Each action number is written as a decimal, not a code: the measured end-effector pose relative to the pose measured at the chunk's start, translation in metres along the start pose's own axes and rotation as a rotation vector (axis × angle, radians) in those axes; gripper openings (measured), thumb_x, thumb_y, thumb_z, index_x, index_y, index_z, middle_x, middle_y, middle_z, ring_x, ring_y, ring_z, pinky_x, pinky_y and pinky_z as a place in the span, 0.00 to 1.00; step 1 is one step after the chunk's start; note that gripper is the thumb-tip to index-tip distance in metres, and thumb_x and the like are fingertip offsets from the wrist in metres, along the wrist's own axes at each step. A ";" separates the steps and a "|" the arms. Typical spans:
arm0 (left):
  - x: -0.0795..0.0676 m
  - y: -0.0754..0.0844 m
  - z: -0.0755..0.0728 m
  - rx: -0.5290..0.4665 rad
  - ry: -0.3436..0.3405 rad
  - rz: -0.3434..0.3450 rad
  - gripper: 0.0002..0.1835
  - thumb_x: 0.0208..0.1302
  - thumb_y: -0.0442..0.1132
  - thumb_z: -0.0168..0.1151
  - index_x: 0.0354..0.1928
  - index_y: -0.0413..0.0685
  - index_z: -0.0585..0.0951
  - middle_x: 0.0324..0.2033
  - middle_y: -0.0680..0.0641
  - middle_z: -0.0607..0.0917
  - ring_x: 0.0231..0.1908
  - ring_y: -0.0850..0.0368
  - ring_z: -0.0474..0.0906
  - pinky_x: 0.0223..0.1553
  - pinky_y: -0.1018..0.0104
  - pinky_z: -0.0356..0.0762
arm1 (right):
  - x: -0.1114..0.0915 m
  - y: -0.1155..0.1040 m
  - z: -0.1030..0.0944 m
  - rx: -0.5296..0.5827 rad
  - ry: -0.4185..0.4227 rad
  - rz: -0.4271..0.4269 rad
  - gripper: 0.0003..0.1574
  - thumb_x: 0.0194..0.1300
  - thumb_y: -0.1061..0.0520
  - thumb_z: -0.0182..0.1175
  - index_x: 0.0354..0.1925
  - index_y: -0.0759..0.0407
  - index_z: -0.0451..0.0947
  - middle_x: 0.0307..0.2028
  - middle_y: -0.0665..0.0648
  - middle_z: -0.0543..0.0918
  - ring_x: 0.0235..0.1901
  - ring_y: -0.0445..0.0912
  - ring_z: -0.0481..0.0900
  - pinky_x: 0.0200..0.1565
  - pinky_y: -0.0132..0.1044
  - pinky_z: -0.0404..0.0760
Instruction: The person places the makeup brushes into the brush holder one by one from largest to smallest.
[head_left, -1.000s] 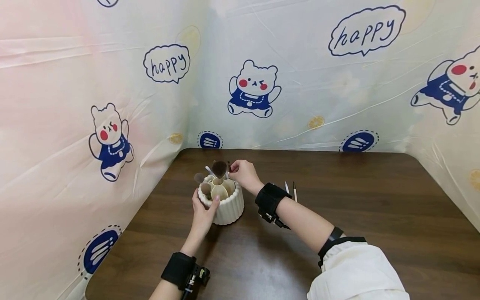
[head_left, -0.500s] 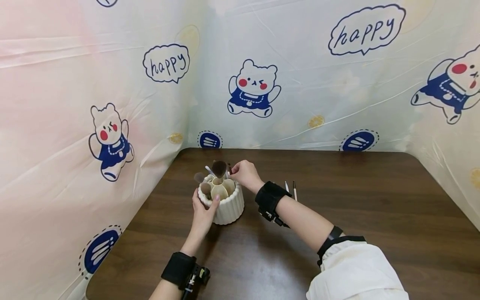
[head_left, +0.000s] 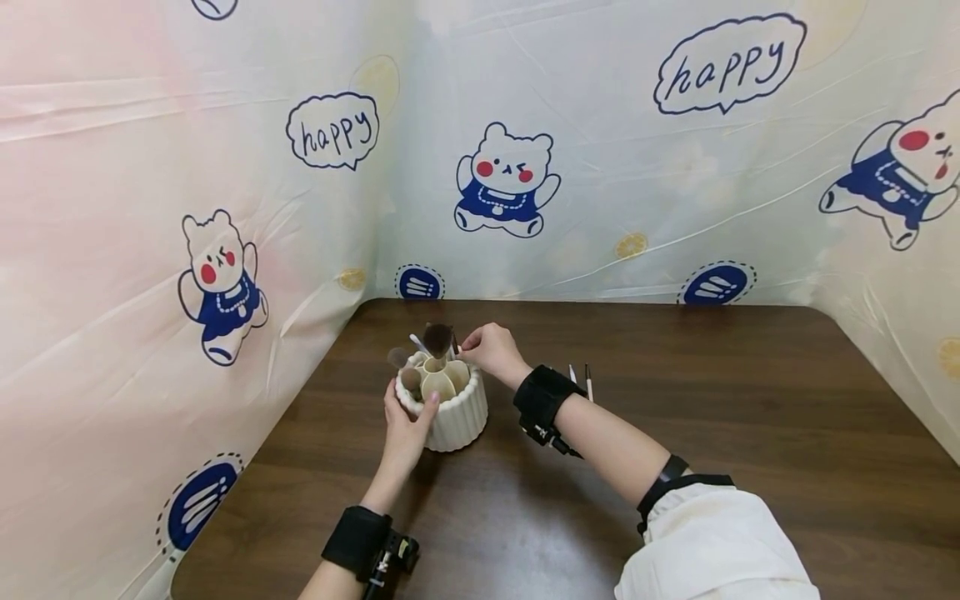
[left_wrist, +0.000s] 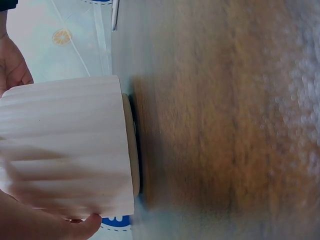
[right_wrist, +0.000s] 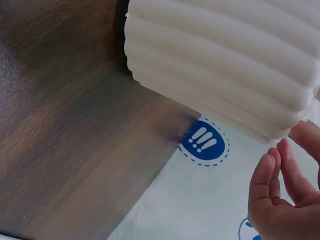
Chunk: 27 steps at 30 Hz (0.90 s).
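A cream ribbed brush holder stands upright on the table, several makeup brushes upright in its compartments. My left hand grips its near left side, thumb in front; the left wrist view shows fingers against the ribbed wall. My right hand is at the far right rim, thumb and fingertips pinching a slim dark-tipped makeup brush. In the right wrist view the fingertips meet beside the rim, where the holder hides the brush. A large fluffy makeup brush rises from the middle.
Two slim stick-like items, a white one and a dark-tipped one, lie on the brown wooden table behind the right wrist. A patterned cloth hangs along the table's back and left edges.
The slim brush at my right fingertips has dropped slightly and tilted left towards the holder. My left hand and the holder have stayed in place.
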<state>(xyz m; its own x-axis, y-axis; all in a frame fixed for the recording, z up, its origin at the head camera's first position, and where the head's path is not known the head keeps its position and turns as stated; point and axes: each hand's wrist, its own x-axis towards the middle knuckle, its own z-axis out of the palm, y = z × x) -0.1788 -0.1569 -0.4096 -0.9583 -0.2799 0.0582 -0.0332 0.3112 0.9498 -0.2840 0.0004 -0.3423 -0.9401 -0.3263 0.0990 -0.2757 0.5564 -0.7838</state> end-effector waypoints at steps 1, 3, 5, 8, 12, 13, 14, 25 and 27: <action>0.000 0.000 0.000 0.003 0.001 -0.001 0.49 0.64 0.50 0.58 0.74 0.42 0.38 0.72 0.32 0.44 0.73 0.38 0.44 0.72 0.43 0.47 | 0.000 0.000 0.000 0.008 0.000 0.003 0.10 0.57 0.58 0.67 0.34 0.65 0.85 0.34 0.60 0.87 0.33 0.47 0.80 0.34 0.30 0.77; 0.000 0.000 0.000 0.012 0.008 -0.003 0.50 0.64 0.51 0.58 0.74 0.42 0.38 0.72 0.32 0.44 0.72 0.38 0.44 0.72 0.43 0.48 | -0.001 0.001 0.000 0.026 0.004 0.014 0.11 0.58 0.57 0.66 0.36 0.65 0.84 0.35 0.61 0.86 0.34 0.47 0.80 0.34 0.30 0.77; 0.000 -0.001 0.000 0.027 0.017 -0.004 0.50 0.64 0.52 0.58 0.74 0.42 0.39 0.72 0.32 0.45 0.72 0.38 0.45 0.72 0.43 0.49 | -0.003 0.001 0.000 0.043 0.006 0.029 0.12 0.60 0.57 0.64 0.39 0.65 0.82 0.37 0.61 0.85 0.36 0.48 0.79 0.35 0.32 0.78; 0.000 -0.001 -0.001 0.050 0.024 -0.003 0.51 0.63 0.54 0.59 0.74 0.42 0.38 0.72 0.32 0.44 0.72 0.37 0.45 0.71 0.43 0.49 | -0.006 0.001 0.001 0.048 0.013 0.053 0.15 0.63 0.56 0.60 0.42 0.66 0.80 0.40 0.63 0.84 0.40 0.51 0.80 0.41 0.36 0.80; 0.002 0.000 -0.003 0.072 0.003 0.003 0.52 0.64 0.55 0.58 0.74 0.41 0.37 0.72 0.31 0.43 0.73 0.37 0.44 0.72 0.43 0.48 | -0.010 0.001 0.002 0.028 0.010 0.084 0.18 0.66 0.55 0.55 0.47 0.67 0.79 0.45 0.63 0.84 0.46 0.53 0.80 0.50 0.42 0.80; 0.002 0.000 -0.004 0.069 -0.004 0.008 0.52 0.64 0.55 0.57 0.74 0.40 0.36 0.72 0.31 0.43 0.72 0.36 0.45 0.72 0.43 0.49 | -0.011 0.001 0.002 0.023 0.000 0.092 0.19 0.67 0.55 0.54 0.49 0.67 0.79 0.46 0.64 0.83 0.47 0.53 0.80 0.51 0.43 0.79; 0.002 0.000 -0.005 0.057 -0.008 0.017 0.51 0.66 0.54 0.55 0.74 0.39 0.36 0.71 0.30 0.44 0.72 0.36 0.45 0.72 0.43 0.49 | -0.012 0.001 0.002 0.020 -0.012 0.101 0.20 0.67 0.54 0.53 0.50 0.67 0.78 0.47 0.64 0.83 0.48 0.53 0.80 0.52 0.43 0.79; 0.004 0.000 -0.021 -0.107 -0.048 0.010 0.33 0.74 0.47 0.26 0.75 0.42 0.35 0.73 0.32 0.40 0.74 0.38 0.37 0.72 0.39 0.42 | -0.024 -0.002 0.000 0.001 -0.161 0.140 0.26 0.71 0.51 0.48 0.57 0.70 0.73 0.48 0.64 0.82 0.43 0.49 0.80 0.43 0.36 0.79; 0.005 -0.001 -0.022 -0.129 -0.066 -0.004 0.32 0.74 0.45 0.24 0.75 0.44 0.34 0.73 0.32 0.39 0.74 0.38 0.37 0.71 0.38 0.42 | -0.026 -0.003 0.001 0.001 -0.174 0.139 0.25 0.71 0.51 0.48 0.54 0.69 0.74 0.38 0.60 0.81 0.33 0.46 0.76 0.34 0.31 0.74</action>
<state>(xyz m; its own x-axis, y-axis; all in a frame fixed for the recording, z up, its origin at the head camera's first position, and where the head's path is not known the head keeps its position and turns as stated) -0.1776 -0.1790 -0.4030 -0.9749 -0.2195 0.0378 -0.0047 0.1899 0.9818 -0.2582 0.0069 -0.3432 -0.9201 -0.3736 -0.1177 -0.1452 0.6044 -0.7834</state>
